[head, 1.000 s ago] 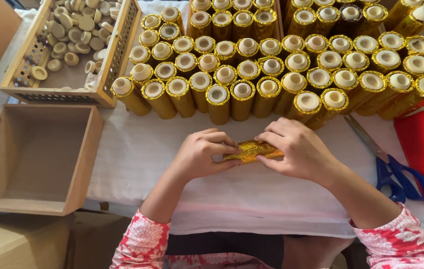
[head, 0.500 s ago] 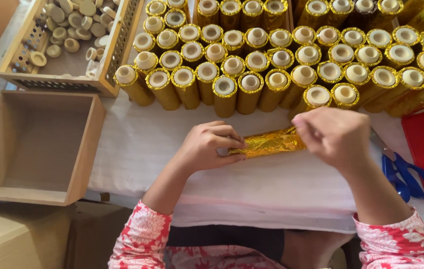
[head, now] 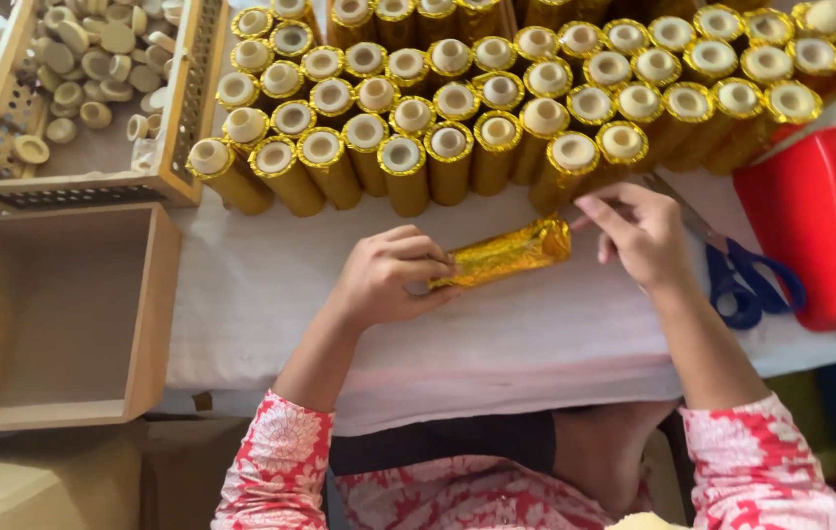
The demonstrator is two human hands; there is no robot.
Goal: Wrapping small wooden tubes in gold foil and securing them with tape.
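Observation:
My left hand [head: 386, 277] grips one end of a gold-foil-wrapped tube [head: 506, 252] that lies almost level above the white tabletop [head: 271, 294]. My right hand [head: 640, 234] is at the tube's other end, fingertips touching the foil there. Just beyond the hands stand several rows of upright gold-wrapped tubes [head: 457, 108] with pale round caps on top.
A wooden tray of loose pale caps [head: 94, 74] sits at the far left, with an open wooden box [head: 55, 314] below it. Blue-handled scissors [head: 747, 280] lie right of my right hand, beside a red tape dispenser [head: 815, 221]. Cardboard boxes [head: 35, 481] stand below.
The foil tube has been drawn out longer between the hands and lifted toward the standing tubes. My right hand moved right to its far end, while the left kept its grip.

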